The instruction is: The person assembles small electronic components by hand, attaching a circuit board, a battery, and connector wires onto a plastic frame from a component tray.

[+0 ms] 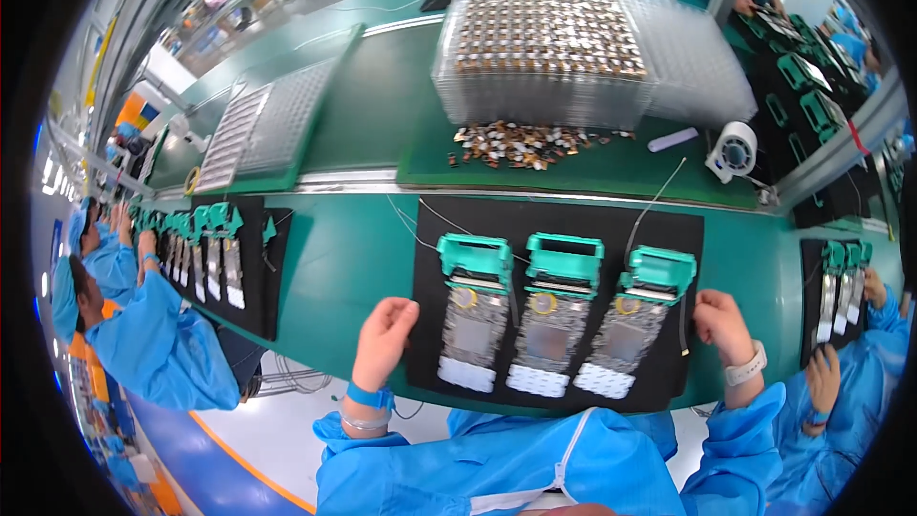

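Observation:
A black mat [559, 220] lies on the green bench in front of me. My left hand [384, 336] is closed in a pinch at its left edge, and my right hand [726, 325] is closed at its right edge. Between them, three grey circuit boards with white lower ends lie side by side: a left board [472, 336], a middle board [546, 342] and a right board [625, 340]. Each has a green plastic frame at its far end, such as the middle frame [565, 263]. The right board slants. Both hands stay apart from the boards.
Beyond a metal rail, stacked clear trays [544, 48] hold many small parts, with a loose heap of parts [525, 145] before them. A small white fan [734, 151] stands to their right. Co-workers in blue sit at left and right, beside similar mats. Thin cables cross my mat.

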A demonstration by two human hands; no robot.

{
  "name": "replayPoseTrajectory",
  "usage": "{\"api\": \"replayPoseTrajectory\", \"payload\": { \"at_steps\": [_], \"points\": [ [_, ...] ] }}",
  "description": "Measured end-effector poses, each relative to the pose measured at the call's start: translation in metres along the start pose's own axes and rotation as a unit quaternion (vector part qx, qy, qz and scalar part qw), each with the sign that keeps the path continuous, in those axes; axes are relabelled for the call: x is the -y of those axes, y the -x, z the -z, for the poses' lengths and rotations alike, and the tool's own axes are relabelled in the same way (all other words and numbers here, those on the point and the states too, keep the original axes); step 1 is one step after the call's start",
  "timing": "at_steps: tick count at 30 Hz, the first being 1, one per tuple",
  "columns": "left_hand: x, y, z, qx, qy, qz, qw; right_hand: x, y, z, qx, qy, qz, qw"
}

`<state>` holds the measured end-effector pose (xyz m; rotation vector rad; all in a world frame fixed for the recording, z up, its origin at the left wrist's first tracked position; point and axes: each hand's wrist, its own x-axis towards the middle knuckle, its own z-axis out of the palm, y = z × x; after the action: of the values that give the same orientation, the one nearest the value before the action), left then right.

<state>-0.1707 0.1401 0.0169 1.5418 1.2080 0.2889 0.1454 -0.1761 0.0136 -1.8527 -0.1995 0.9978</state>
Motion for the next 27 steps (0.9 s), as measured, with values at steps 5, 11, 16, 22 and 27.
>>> {"api": "replayPoseTrajectory", "payload": {
  "at_steps": [5,11,16,22,27],
  "points": [
    [-0.021,0.004,-0.05,-0.006,-0.051,-0.234,0.971,-0.017,-0.005,0.053,-0.091,0.027,-0.011,0.995],
    [-0.073,0.019,-0.099,0.058,-0.276,-0.313,0.907,0.079,-0.007,0.034,-0.305,0.275,0.317,0.855],
    [-0.073,0.0,-0.111,0.095,-0.146,-0.242,0.954,0.139,-0.038,-0.06,-0.139,0.351,0.536,0.755],
    [-0.064,-0.006,-0.118,0.193,0.188,-0.155,0.95,0.169,-0.134,-0.13,0.004,0.445,0.423,0.79],
    [-0.061,-0.001,-0.116,0.206,0.245,-0.131,0.938,0.167,-0.171,-0.164,0.005,0.495,0.356,0.793]
  ]
}}
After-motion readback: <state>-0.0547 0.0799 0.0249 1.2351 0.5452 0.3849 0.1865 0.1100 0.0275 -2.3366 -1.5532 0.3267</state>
